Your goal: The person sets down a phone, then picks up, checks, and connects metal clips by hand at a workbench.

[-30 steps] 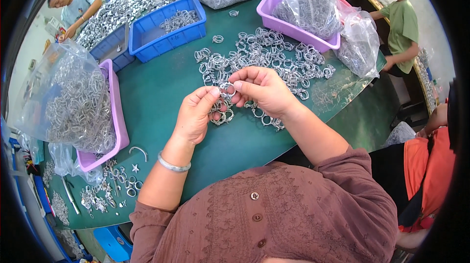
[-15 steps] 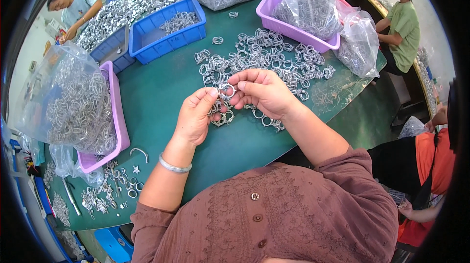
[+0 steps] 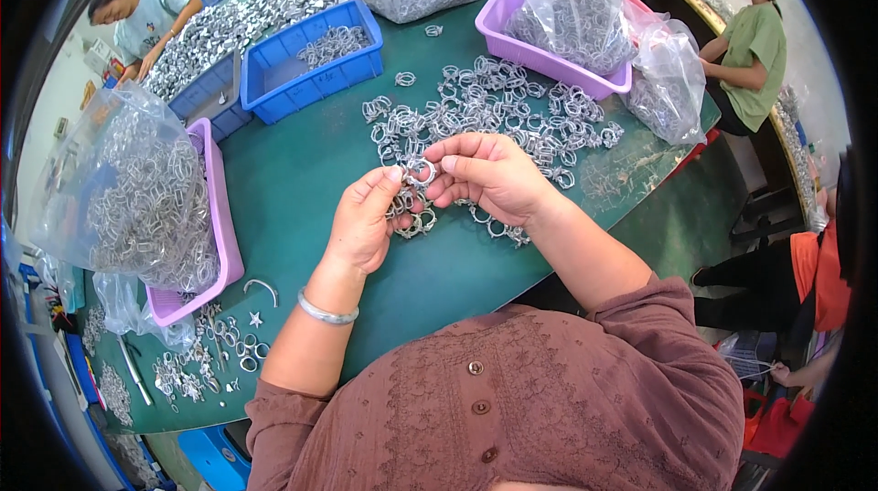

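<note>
Between my two hands is a silvery metal ring (image 3: pixel 427 174), raised above the green tabletop. My left hand (image 3: pixel 363 221) pinches its left side between thumb and forefinger, while several more rings (image 3: pixel 416 219) show beneath, against its curled fingers. My right hand (image 3: pixel 489 176) has its thumb and fingertips closed on the ring's right side. Just beyond both hands spreads a loose pile of similar rings (image 3: pixel 485 102), partly hidden behind my right hand.
A blue bin (image 3: pixel 315 80) holds more rings. Pink baskets (image 3: pixel 224 226) with ring-filled plastic bags (image 3: pixel 146 198) flank the table. Small metal parts and a rod (image 3: pixel 134 369) lie at the near left. Co-workers are at the far left (image 3: pixel 151 20), far right (image 3: pixel 754 52) and near right.
My hands stay almost in place, and the ring between them has turned slightly. The co-worker at the near right has shifted; the one at the far left has moved a hand.
</note>
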Demonstrator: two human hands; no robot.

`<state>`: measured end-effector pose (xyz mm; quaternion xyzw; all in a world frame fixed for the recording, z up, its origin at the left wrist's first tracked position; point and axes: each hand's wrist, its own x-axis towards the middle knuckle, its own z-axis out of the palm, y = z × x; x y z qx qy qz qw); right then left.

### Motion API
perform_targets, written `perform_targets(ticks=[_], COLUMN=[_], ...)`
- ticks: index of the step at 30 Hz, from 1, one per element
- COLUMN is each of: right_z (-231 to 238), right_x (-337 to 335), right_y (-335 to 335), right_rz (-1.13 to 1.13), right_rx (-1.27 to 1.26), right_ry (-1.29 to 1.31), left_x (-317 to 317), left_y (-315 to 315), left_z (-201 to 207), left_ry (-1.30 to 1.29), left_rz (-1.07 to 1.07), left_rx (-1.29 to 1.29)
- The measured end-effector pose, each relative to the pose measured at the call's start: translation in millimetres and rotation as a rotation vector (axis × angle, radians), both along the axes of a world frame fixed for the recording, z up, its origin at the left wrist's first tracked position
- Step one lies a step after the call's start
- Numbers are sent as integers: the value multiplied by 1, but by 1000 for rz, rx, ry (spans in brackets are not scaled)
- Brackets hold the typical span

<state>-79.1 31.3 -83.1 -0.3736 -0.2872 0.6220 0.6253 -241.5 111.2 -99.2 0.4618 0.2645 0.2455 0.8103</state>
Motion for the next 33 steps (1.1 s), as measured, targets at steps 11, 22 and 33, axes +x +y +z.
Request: perform_targets(ticks=[11, 22, 33], right_z=[3, -3, -12], right_x=[-3, -4, -6], right_y=[-1, 3, -2], right_rz=[-13, -61, -133], right_rx=[-6, 69, 285], right_ry=[-13, -277, -587], left_x=[0, 0, -1], left_y=[-1, 5, 3], left_z=[2, -2, -3], left_ry=[11, 26, 44], left_rz=[15, 32, 11], left_rx=[5, 10, 47])
